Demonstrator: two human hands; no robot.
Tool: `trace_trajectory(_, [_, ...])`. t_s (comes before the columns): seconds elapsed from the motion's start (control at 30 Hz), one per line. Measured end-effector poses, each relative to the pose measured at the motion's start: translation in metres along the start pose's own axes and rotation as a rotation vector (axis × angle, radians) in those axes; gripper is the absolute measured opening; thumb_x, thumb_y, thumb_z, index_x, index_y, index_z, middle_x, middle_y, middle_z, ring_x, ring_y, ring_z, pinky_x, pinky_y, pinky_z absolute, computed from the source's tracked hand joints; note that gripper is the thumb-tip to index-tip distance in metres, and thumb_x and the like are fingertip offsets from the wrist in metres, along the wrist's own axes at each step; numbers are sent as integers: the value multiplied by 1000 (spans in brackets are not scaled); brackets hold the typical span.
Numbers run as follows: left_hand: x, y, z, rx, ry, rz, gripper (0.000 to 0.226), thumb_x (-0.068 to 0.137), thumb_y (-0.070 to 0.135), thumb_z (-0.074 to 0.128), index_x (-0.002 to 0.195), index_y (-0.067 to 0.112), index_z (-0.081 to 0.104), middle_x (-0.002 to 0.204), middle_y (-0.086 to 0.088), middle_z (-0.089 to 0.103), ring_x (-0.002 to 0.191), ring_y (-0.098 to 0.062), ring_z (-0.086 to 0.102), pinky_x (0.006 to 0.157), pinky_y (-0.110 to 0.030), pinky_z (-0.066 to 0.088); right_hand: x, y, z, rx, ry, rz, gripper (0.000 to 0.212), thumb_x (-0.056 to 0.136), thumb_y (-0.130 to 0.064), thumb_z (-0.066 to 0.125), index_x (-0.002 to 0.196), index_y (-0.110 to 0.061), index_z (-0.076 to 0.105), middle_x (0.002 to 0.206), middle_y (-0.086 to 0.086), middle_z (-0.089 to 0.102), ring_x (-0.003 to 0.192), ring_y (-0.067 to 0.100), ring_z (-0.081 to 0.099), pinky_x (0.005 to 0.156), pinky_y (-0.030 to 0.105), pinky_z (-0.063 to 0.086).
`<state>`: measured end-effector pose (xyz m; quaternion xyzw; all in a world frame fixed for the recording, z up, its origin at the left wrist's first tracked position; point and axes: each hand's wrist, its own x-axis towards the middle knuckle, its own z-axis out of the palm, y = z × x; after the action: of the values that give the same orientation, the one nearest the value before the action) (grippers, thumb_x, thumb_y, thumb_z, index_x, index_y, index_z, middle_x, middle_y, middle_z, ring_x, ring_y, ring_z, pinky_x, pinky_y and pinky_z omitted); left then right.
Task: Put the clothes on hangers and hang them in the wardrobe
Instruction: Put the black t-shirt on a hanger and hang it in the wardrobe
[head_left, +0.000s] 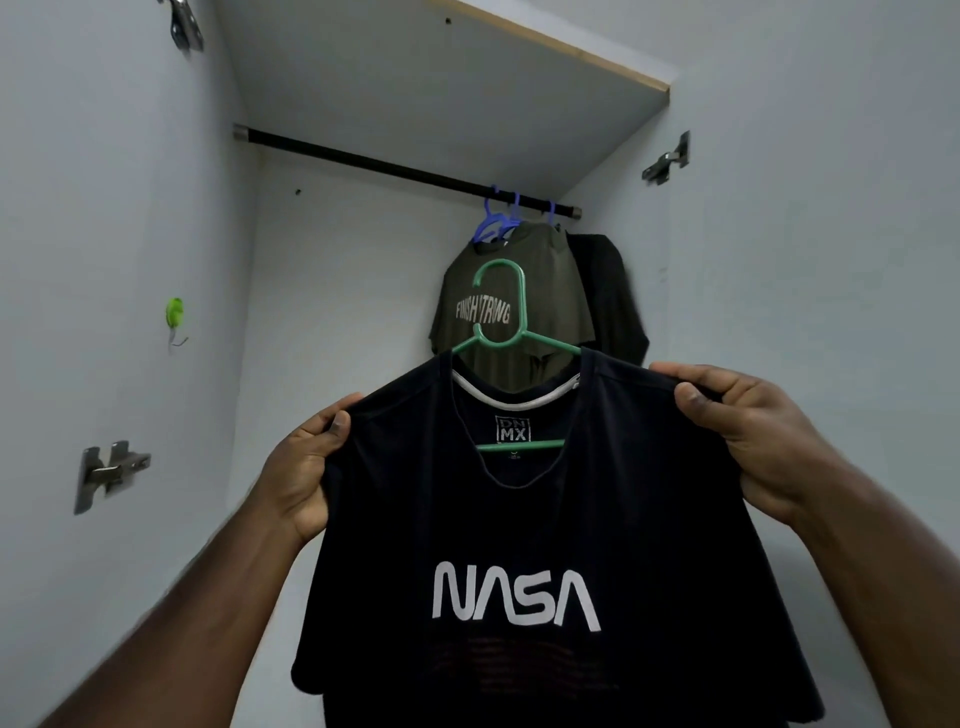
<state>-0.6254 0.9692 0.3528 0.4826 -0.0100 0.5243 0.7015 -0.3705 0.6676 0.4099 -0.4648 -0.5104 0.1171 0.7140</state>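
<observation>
The wardrobe (363, 270) is standing open, its pale walls filling the view, with a shelf board (545, 47) running across the top. In front of it a dark T-shirt (519, 519) lettered NASA is hanging at chest height, held up by a person at both shoulders and facing the camera. The left hand (306, 467) is gripping the shirt's left shoulder, thumb pressed onto the front of the cloth and fingers curled shut behind it. The right hand (748, 431) is pinching the right shoulder the same way, thumb on the front and fingers closed over the seam. Behind the shirt, an olive T-shirt (514, 296) printed FINISH STRONG is hanging at the right end of the black rail (363, 161), with a darker garment (618, 296) just beside it against the right wall. A green hanger (511, 312) is sitting inside the NASA shirt, its arms under the shoulders, its lower bar showing through the neck opening and its hook rising free below the rail. Blue hanger hooks (498, 213) are looping over the rail. Metal hinges (109, 470) are sitting on the side panels, and a small green hook (175, 314) is sticking to the left wall.
</observation>
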Motion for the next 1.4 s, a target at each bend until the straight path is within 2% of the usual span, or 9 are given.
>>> trace_trajectory(0.33, [147, -18, -46, -11, -19, 12, 26, 94, 16, 57, 117, 14, 69, 117, -10, 73, 101, -21, 73, 74, -31, 62, 130, 69, 41, 60, 99, -82, 29, 97, -6, 54, 122, -9, 68, 111, 17, 74, 103, 25, 72, 75, 28, 61])
trace_trajectory(0.53, [233, -36, -62, -8, -55, 21, 28, 98, 18, 55, 123, 13, 65, 126, -12, 68, 111, -25, 69, 81, -34, 62, 209, 99, 45, 25, 117, -185, 45, 78, -18, 64, 122, -8, 67, 112, 18, 73, 106, 26, 70, 84, 32, 60])
trace_trajectory(0.63, [270, -38, -63, -20, -67, 43, 36, 91, 21, 58, 125, 12, 64, 128, -13, 67, 112, -25, 68, 81, -35, 62, 249, 104, 44, 1, 109, -235, 34, 86, -17, 63, 119, -10, 69, 109, 14, 75, 104, 24, 71, 85, 31, 60])
trace_trajectory(0.73, [302, -37, -62, 30, -88, 55, 45, 93, 23, 58, 136, 10, 58, 134, -15, 64, 122, -29, 63, 89, -38, 59, 286, 105, 42, -28, 101, -263, 22, 98, -9, 56, 114, -13, 72, 104, 11, 76, 99, 20, 72, 81, 29, 61])
trace_trajectory(0.87, [342, -34, -61, 65, -35, 89, 23, 101, 14, 53, 120, 13, 67, 119, -12, 72, 101, -23, 72, 80, -36, 61, 330, 109, 45, -58, 111, -280, 22, 98, -8, 57, 109, -16, 74, 102, 10, 77, 97, 20, 73, 75, 28, 61])
trace_trajectory(0.93, [359, -33, -58, 101, 23, 114, 22, 100, 9, 55, 117, 13, 69, 114, -13, 72, 94, -22, 73, 77, -36, 60, 346, 111, 47, -72, 137, -298, 21, 98, -9, 58, 108, -17, 74, 101, 8, 77, 95, 18, 73, 71, 26, 60])
trace_trajectory(1.1, [395, -39, -58, 110, 114, 162, 30, 99, 2, 58, 127, 9, 65, 117, -13, 71, 104, -25, 71, 90, -41, 57, 376, 117, 62, -94, 185, -324, 20, 98, -8, 58, 105, -18, 75, 97, 4, 77, 90, 14, 74, 68, 23, 59])
trace_trajectory(1.3, [433, -33, -73, -1, 137, 215, 26, 100, 0, 54, 124, 6, 63, 112, -9, 69, 106, -20, 68, 81, -30, 56, 407, 126, 84, -96, 245, -365, 20, 99, -7, 57, 106, -16, 74, 92, 4, 76, 81, 11, 73, 67, 23, 60])
trace_trajectory(1.4, [437, -33, -72, -104, 125, 323, 25, 102, 6, 53, 126, 6, 61, 123, -8, 66, 124, -23, 61, 98, -30, 51, 422, 130, 92, -101, 292, -382, 19, 98, -8, 59, 104, -17, 75, 92, 5, 76, 82, 11, 73, 69, 26, 61])
